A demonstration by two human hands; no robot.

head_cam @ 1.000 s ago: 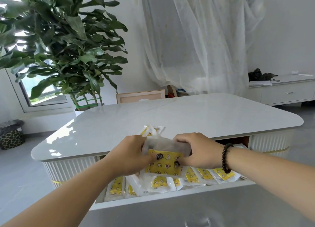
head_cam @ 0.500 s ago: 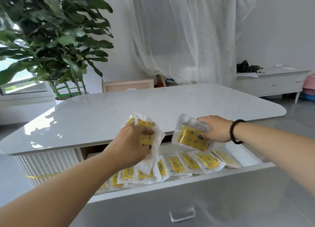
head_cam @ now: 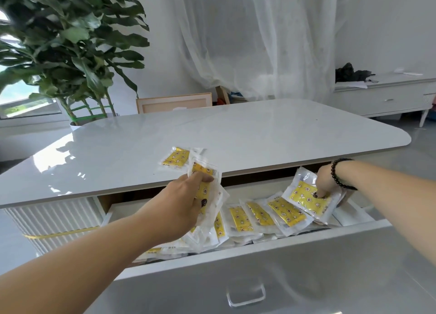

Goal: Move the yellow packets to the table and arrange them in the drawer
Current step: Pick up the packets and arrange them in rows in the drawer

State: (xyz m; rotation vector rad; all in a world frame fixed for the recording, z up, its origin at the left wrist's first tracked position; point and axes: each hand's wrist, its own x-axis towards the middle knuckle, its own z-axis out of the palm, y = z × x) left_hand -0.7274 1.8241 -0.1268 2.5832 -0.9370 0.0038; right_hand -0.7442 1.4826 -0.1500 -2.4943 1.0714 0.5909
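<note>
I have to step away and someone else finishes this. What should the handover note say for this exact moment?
Left hand: grips a bunch of packets above the drawer's left part.
Right hand: pinches one packet, setting it at the right end of the row in the open drawer.
One packet on the table near its front edge.
Done: a row laid in the drawer.
Left: place the held packets and the table one.
</note>
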